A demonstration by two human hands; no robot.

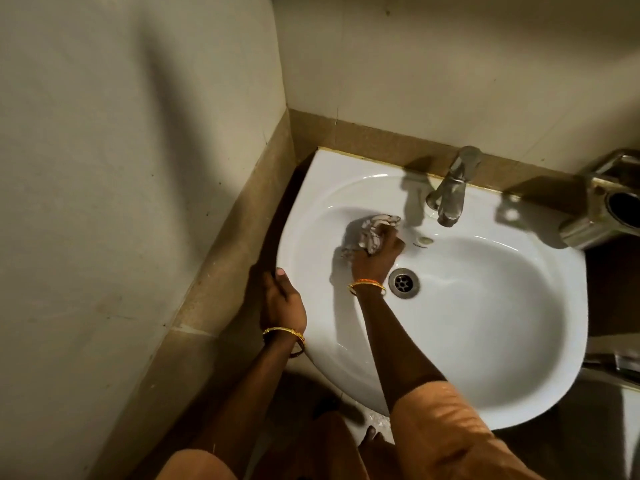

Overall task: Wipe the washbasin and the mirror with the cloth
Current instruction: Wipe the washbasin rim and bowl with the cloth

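Note:
A white washbasin [485, 323] is fixed in the corner of a tiled wall. My right hand [375, 256] reaches into the bowl and grips a bunched, pale patterned cloth [372, 232], which presses on the bowl's upper left slope, left of the tap. My left hand [282, 299] grips the basin's left rim, thumb on top and fingers curled under the edge. The metal drain [403, 283] lies just right of my right wrist. No mirror is in view.
A chrome tap [450, 192] stands on the basin's back rim. A metal fitting [602, 206] sits at the right edge. Tiled walls close in on the left and back. My foot [374, 448] shows on the floor below the basin.

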